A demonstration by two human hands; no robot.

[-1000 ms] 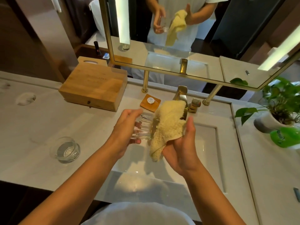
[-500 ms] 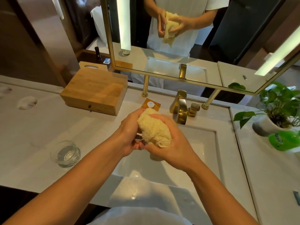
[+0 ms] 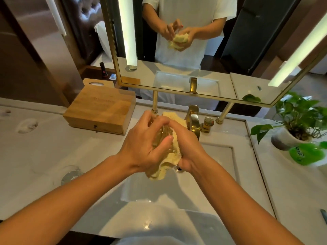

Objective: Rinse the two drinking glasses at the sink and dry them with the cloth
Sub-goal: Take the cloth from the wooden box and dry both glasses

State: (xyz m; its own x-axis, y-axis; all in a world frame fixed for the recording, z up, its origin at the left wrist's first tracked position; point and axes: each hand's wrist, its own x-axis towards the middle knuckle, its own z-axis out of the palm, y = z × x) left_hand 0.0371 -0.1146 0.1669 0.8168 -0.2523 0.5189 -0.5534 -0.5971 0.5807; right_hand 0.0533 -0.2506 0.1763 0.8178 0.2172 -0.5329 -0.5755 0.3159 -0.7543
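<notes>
Above the white sink basin (image 3: 217, 156), my left hand (image 3: 143, 145) grips a clear ribbed drinking glass (image 3: 161, 137), its fingers wrapped over the top. My right hand (image 3: 187, 147) presses a yellow fluffy cloth (image 3: 174, 156) against the glass from the right and below; the cloth's end hangs down under both hands. Most of the glass is hidden by fingers and cloth. A second clear glass (image 3: 71, 174) stands upright on the white counter to the left, partly behind my left forearm.
A gold tap (image 3: 193, 119) and its handle (image 3: 208, 123) stand just behind my hands. A wooden box (image 3: 100, 110) sits at the back left. A potted plant (image 3: 295, 124) and a green bottle (image 3: 307, 153) are on the right. The mirror (image 3: 194, 50) reflects me.
My hands have shifted: the left hand now lies over the glass on top, and the cloth has moved under and to the right of it, with its tail hanging down again.
</notes>
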